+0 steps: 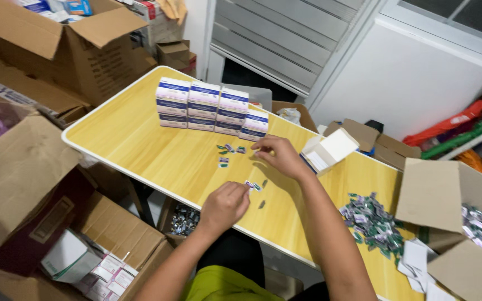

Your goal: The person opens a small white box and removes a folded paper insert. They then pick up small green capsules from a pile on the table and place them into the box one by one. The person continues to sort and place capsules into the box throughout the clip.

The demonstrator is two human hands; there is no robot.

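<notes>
My left hand (224, 205) rests near the front edge of the yellow table (135, 139), its fingers pinching a small sachet (250, 184). My right hand (279, 156) reaches further in, fingertips closed beside a few small green and purple sachets (229, 150) lying loose on the tabletop. Two more sachets (263, 194) lie between my hands. An open white box (327, 150) lies just right of my right hand. Stacked white and blue boxes (210, 107) stand in a row behind the sachets.
A heap of sachets (372, 223) lies at the table's right end beside an open cardboard carton (447, 200) holding more. Large cardboard cartons (57, 44) crowd the left side; one below (101, 262) holds white boxes. Flat white box blanks (417, 262) sit at the lower right.
</notes>
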